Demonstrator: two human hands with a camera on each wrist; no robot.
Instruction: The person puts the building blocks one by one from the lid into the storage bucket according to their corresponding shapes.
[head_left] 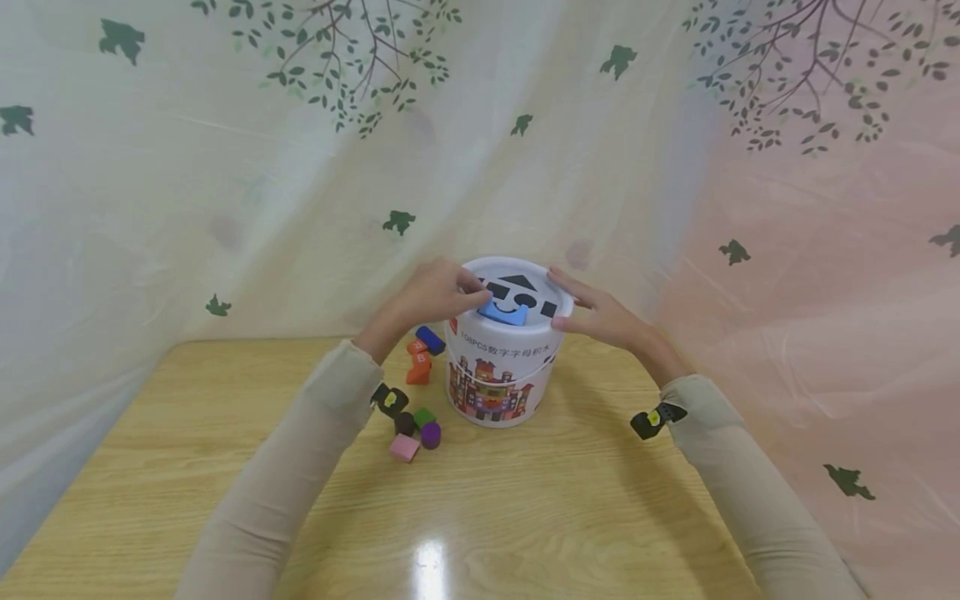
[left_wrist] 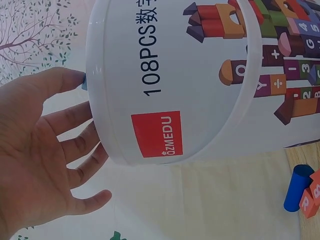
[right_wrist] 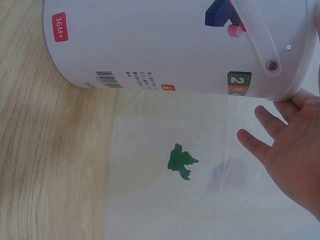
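A white lidded bucket printed with colorful blocks stands on the table. Its lid has dark shaped holes, including a triangle and a circle. Over the lid's front part lies a blue arch block. My left hand pinches the block's left end. In the left wrist view, just a bit of blue shows at the thumb tip, while the other fingers pass behind the rim. On the opposite side, my right hand rests against the lid's edge with thumb and fingers spread and fairly straight.
Left of the bucket are a blue cylinder and orange lettered blocks. Nearer me sit green, purple, dark brown and pink blocks. A patterned curtain hangs behind the wooden table.
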